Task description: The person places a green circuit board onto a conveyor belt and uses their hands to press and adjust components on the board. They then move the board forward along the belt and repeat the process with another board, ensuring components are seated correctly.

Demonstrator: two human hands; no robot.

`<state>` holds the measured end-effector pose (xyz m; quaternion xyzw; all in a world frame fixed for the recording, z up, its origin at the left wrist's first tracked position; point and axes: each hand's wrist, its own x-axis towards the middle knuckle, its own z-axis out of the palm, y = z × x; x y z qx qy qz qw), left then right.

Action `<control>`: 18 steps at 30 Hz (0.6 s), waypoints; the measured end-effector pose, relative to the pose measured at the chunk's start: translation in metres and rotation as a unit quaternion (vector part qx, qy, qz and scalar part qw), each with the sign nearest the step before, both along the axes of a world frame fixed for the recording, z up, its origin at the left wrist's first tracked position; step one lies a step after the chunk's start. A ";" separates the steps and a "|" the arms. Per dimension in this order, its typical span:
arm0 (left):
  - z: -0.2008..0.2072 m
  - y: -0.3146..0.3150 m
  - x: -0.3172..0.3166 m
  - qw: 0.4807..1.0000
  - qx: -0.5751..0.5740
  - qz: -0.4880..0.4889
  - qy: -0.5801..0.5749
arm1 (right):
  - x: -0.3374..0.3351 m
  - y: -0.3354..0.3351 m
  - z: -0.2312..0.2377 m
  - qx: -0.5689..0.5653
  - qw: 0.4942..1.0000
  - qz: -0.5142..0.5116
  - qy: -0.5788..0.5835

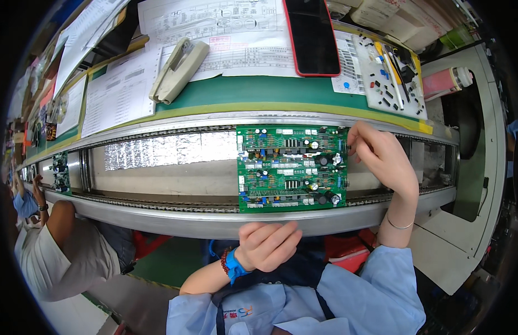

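Green circuit board spans the near rail and far rail of a conveyor. At the board's right edge, a person's right hand hovers with bent fingers; whether they pinch anything cannot be told. The left hand, fingers curled together, sits at the near rail. Left of the board lies a foil sheet. Beyond the far rail, a handset rests on papers, left of a phone and a white parts tray.

Red-edged phone on printed sheets, elongated beige object, pink white-lidded bottle
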<state>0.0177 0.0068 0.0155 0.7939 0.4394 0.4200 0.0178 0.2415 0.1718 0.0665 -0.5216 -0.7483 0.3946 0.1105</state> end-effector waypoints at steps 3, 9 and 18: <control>-0.001 -0.002 -0.001 1.000 -0.005 -0.008 -0.006 | -0.001 -0.001 0.003 -0.008 1.000 0.000 -0.004; 0.044 0.014 -0.022 0.992 -0.125 0.005 -0.034 | -0.003 -0.002 0.004 -0.019 1.000 -0.012 -0.004; 0.095 0.106 -0.087 0.911 -0.397 -0.013 -0.111 | -0.001 0.001 0.009 -0.011 0.999 -0.017 -0.035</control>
